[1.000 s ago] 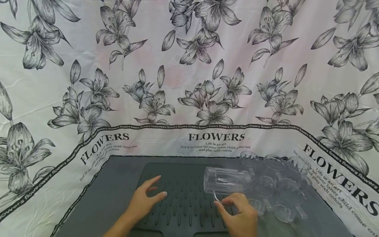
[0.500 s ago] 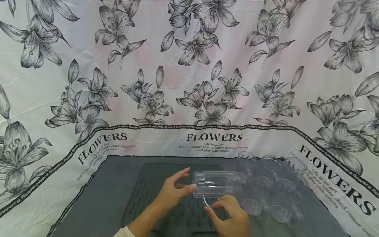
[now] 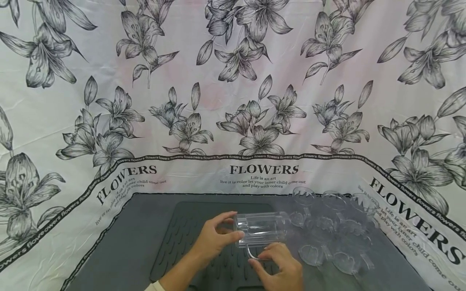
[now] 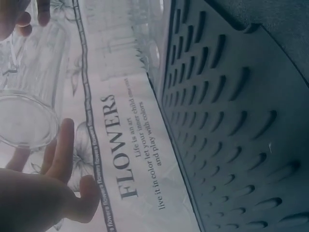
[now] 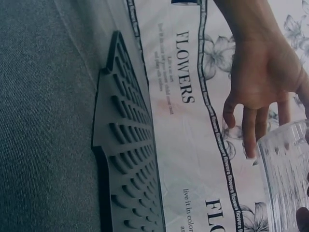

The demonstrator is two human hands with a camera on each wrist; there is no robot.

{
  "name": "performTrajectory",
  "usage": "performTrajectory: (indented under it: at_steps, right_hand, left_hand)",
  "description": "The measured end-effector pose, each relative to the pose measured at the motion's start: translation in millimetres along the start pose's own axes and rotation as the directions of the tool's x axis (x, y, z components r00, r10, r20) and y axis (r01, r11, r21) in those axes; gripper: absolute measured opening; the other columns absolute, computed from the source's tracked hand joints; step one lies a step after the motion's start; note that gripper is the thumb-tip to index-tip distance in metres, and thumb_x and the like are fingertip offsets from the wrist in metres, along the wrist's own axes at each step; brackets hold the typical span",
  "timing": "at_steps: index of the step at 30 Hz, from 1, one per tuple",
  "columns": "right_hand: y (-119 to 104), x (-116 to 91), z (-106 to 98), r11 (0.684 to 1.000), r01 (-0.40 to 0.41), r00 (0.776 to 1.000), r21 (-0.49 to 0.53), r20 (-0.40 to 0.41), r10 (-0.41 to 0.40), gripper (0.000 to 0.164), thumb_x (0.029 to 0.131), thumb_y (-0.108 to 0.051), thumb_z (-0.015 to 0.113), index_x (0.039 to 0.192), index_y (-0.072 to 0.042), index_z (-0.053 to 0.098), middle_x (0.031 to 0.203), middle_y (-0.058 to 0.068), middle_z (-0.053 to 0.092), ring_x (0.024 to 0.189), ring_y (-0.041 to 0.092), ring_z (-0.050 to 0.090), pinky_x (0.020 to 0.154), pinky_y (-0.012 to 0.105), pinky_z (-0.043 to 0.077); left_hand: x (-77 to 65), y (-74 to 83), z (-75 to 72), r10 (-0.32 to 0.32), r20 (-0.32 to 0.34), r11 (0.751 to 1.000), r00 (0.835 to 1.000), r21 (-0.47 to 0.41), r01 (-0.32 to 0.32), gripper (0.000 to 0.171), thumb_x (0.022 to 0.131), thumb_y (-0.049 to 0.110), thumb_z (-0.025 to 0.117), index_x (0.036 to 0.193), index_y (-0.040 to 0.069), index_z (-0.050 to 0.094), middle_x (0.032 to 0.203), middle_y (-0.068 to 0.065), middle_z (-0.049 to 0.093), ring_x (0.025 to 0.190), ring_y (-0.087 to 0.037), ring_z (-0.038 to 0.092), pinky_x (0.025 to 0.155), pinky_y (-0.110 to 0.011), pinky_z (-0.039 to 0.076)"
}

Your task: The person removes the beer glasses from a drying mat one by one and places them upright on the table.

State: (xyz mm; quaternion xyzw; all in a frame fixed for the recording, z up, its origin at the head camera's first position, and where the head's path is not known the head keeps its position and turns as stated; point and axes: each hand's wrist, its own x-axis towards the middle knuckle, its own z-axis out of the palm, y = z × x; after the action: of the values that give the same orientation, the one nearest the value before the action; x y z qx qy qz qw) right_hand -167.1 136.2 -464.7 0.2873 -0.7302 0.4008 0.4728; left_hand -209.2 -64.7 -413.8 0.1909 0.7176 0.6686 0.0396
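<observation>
A clear ribbed mug lies sideways in the air above the dark mat. With thumb and fingertips, my right hand pinches its handle from below. My left hand grips the mug's left end, thumb on the near edge and fingers at the far edge. In the left wrist view, the round end of the mug sits against the left fingers. The right wrist view shows the left hand reaching its fingertips to the mug; part of the right hand is cut off.
A dark drying mat with raised ridges lies on the grey tabletop. Several more clear cups or mugs stand grouped to the right. A white floral curtain hangs behind and along both sides.
My left hand has moved right and taken hold of the mug's left end. The mug, with my right hand still on the handle, has shifted slightly left and down.
</observation>
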Motion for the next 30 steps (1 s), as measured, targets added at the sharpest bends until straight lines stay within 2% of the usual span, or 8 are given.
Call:
performTrajectory:
  at_steps: [6, 10, 12, 15, 17, 20, 23, 30]
  right_hand:
    - [-2.3, 0.2, -2.7, 0.998, 0.052, 0.999, 0.045, -0.006, -0.052, 0.020, 0.083, -0.030, 0.079, 0.082, -0.012, 0.070, 0.088, 0.002, 0.062, 0.081, 0.018, 0.059, 0.078, 0.017, 0.047]
    - [-14.3, 5.0, -10.4, 0.977, -0.157, 0.979, 0.142, -0.109, 0.173, 0.026, 0.072, 0.002, 0.082, 0.095, -0.001, 0.069, 0.097, 0.015, 0.061, 0.090, 0.019, 0.058, 0.082, 0.018, 0.048]
    - [-22.4, 9.7, -16.3, 0.898, -0.404, 0.895, 0.174, -0.128, 0.427, 0.031, 0.076, 0.007, 0.077, 0.104, 0.004, 0.065, 0.102, 0.017, 0.060, 0.095, 0.016, 0.057, 0.082, 0.016, 0.048]
    - [-27.7, 15.1, -24.5, 0.609, -0.741, 0.631, 0.283, -0.019, 0.776, 0.032, 0.091, -0.003, 0.066, 0.119, 0.007, 0.054, 0.108, 0.016, 0.056, 0.095, 0.012, 0.057, 0.077, 0.023, 0.053]
    - [-26.1, 15.1, -27.1, 0.400, -0.843, 0.471, 0.360, 0.134, 0.872, 0.039, 0.097, -0.017, 0.060, 0.125, 0.007, 0.047, 0.109, 0.015, 0.055, 0.094, 0.013, 0.057, 0.077, 0.032, 0.055]
    - [-23.1, 13.3, -27.8, 0.155, -0.871, 0.356, 0.465, 0.382, 0.853, 0.045, 0.101, -0.029, 0.052, 0.127, 0.007, 0.043, 0.110, 0.014, 0.052, 0.096, 0.018, 0.056, 0.080, 0.047, 0.054]
    - [-23.3, 14.5, -28.4, 0.008, -0.843, 0.358, 0.538, 0.551, 0.754, 0.041, 0.103, -0.035, 0.046, 0.124, 0.001, 0.046, 0.112, 0.012, 0.052, 0.100, 0.022, 0.055, 0.087, 0.053, 0.050]
    - [-17.6, 22.7, -37.7, -0.043, -0.755, 0.535, 0.655, 0.652, 0.538, 0.031, 0.107, -0.035, 0.030, 0.116, -0.015, 0.053, 0.113, 0.008, 0.061, 0.105, 0.024, 0.058, 0.091, 0.054, 0.046]
  left_hand:
    - [-2.6, -5.2, 0.6, -0.020, -0.065, 1.000, 0.998, -0.014, 0.019, 0.052, 0.084, 0.018, 0.076, 0.131, 0.005, 0.056, 0.118, -0.015, 0.051, 0.091, -0.024, 0.064, 0.077, -0.041, 0.051]
    - [-6.0, -10.1, -2.0, -0.043, -0.111, 0.999, 0.993, -0.011, 0.042, 0.052, 0.085, 0.019, 0.076, 0.131, 0.005, 0.055, 0.118, -0.013, 0.050, 0.094, -0.024, 0.063, 0.081, -0.042, 0.050]
    - [-6.9, -11.9, -3.5, -0.046, -0.131, 0.999, 0.990, -0.019, 0.044, 0.052, 0.086, 0.019, 0.075, 0.130, 0.004, 0.054, 0.117, -0.013, 0.050, 0.094, -0.025, 0.064, 0.083, -0.043, 0.050]
    - [-8.0, -12.3, -3.8, -0.053, -0.155, 0.998, 0.987, -0.025, 0.050, 0.050, 0.085, 0.020, 0.075, 0.128, 0.004, 0.054, 0.115, -0.013, 0.050, 0.095, -0.024, 0.064, 0.086, -0.043, 0.049]
    - [-8.6, -11.2, -3.2, -0.054, -0.169, 0.998, 0.984, -0.030, 0.050, 0.050, 0.085, 0.019, 0.075, 0.127, 0.003, 0.053, 0.113, -0.013, 0.049, 0.093, -0.024, 0.065, 0.086, -0.043, 0.048]
    - [-9.6, -9.6, -1.0, -0.061, -0.184, 0.998, 0.981, -0.042, 0.054, 0.050, 0.084, 0.020, 0.075, 0.126, 0.002, 0.053, 0.112, -0.014, 0.049, 0.090, -0.025, 0.065, 0.086, -0.042, 0.047]
    - [-10.2, -9.1, 1.0, -0.058, -0.178, 0.996, 0.982, -0.071, 0.046, 0.051, 0.084, 0.019, 0.076, 0.126, 0.001, 0.052, 0.111, -0.015, 0.049, 0.088, -0.026, 0.065, 0.083, -0.039, 0.048]
    - [-10.4, -11.8, 1.2, -0.046, -0.077, 0.968, 0.996, -0.248, 0.025, 0.055, 0.081, 0.007, 0.078, 0.127, -0.003, 0.049, 0.117, -0.020, 0.048, 0.099, -0.033, 0.064, 0.083, -0.038, 0.052]
